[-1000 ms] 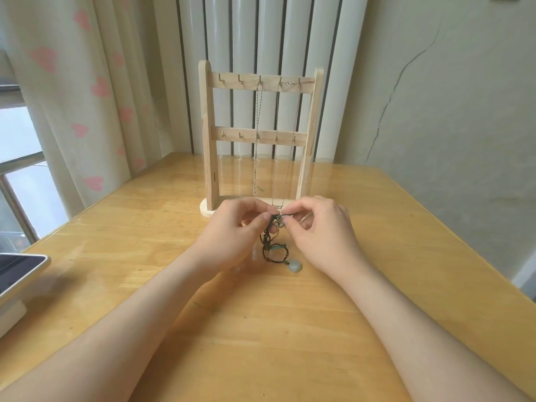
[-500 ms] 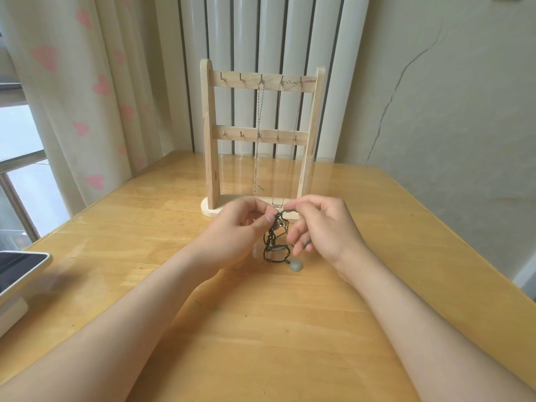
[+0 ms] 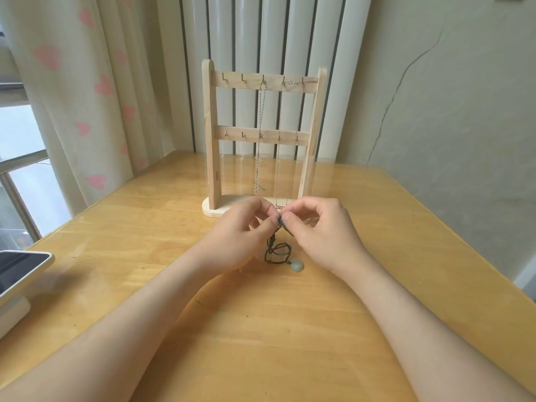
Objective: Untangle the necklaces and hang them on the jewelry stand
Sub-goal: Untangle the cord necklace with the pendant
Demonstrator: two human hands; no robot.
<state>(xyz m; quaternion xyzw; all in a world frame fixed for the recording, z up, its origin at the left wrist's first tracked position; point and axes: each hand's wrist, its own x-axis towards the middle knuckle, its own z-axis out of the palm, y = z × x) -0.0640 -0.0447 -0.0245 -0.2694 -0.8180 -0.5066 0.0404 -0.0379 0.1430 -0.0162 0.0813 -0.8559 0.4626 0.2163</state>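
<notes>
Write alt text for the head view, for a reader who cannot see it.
The left hand and right hand pinch the top of a tangled black cord necklace whose pale pendant rests on the wooden table. Behind them, a wooden jewelry stand holds thin chains on its top hooks.

Dark cord (image 3: 277, 250) is black-green; its pendant (image 3: 296, 266) pale milky green. Wooden stand (image 3: 209, 134) light tan, hanging chain (image 3: 259, 140) silver. Wood-grain table (image 3: 261, 329) honey-yellow. Cream curtain (image 3: 87, 126) with scattered pink hearts. Plain wall (image 3: 464, 111) grey-beige.
</notes>
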